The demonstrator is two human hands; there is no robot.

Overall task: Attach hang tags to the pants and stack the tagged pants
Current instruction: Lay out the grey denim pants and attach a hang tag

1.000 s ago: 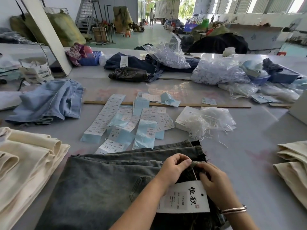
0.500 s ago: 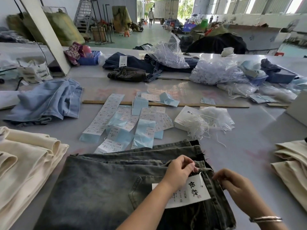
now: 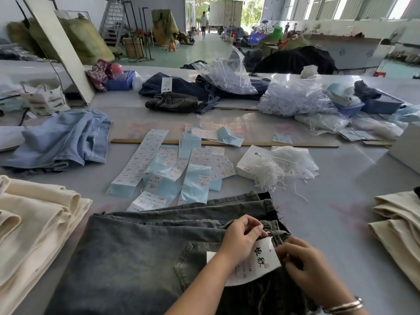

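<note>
Grey table: both hands, left and right, pinching hang tag, long axis slanting up-right, on jeans.

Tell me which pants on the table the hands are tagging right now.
The grey washed jeans nearest the camera, under both hands, with the white hang tag at their waistband. The light blue jeans and cream stacks lie untouched.

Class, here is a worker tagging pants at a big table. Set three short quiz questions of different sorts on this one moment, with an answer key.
1. True or false: the white hang tag lies on the grey jeans.
2. Which hand wears a bracelet? A) left hand B) right hand
3. Fill in: the folded stacks at both table edges are ____ pants.

Key: 1 true; 2 B; 3 cream.
</note>
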